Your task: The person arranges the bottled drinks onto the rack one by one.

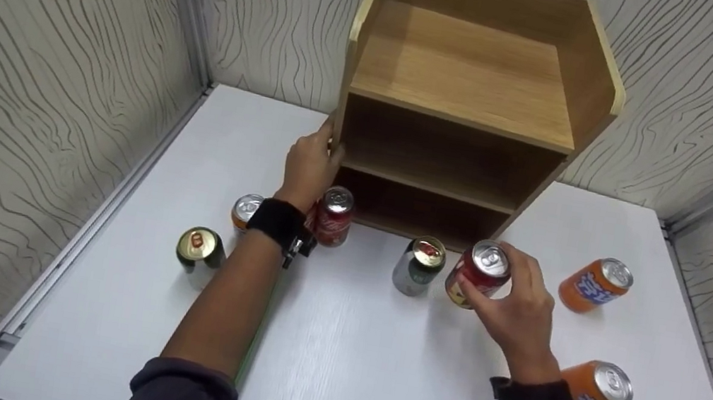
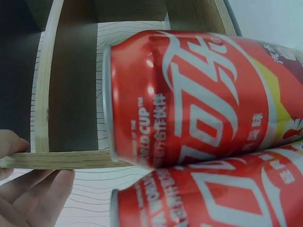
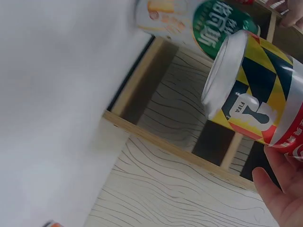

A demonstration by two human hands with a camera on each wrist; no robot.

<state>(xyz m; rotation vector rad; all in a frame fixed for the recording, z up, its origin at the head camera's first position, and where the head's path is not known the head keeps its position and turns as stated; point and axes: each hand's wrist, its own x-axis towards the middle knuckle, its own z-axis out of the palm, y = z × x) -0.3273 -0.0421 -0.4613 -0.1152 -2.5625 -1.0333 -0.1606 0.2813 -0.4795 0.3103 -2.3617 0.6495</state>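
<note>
My left hand grips the left side panel of a wooden shelf unit; in the left wrist view the thumb and fingers lie on opposite sides of the panel's edge. Two red cola cans stand by the left wrist, the nearer to the camera being one red can; the other is partly hidden in the head view. With thumb and fingers, my right hand holds a red cola can with a yellow-and-black pattern low on its side. Left of it stands a silver-and-green can.
Two orange soda cans, one farther back and one beside the right wrist, are on the right. Left of the left arm stand an orange can and a green-topped can. Patterned panels surround the white table.
</note>
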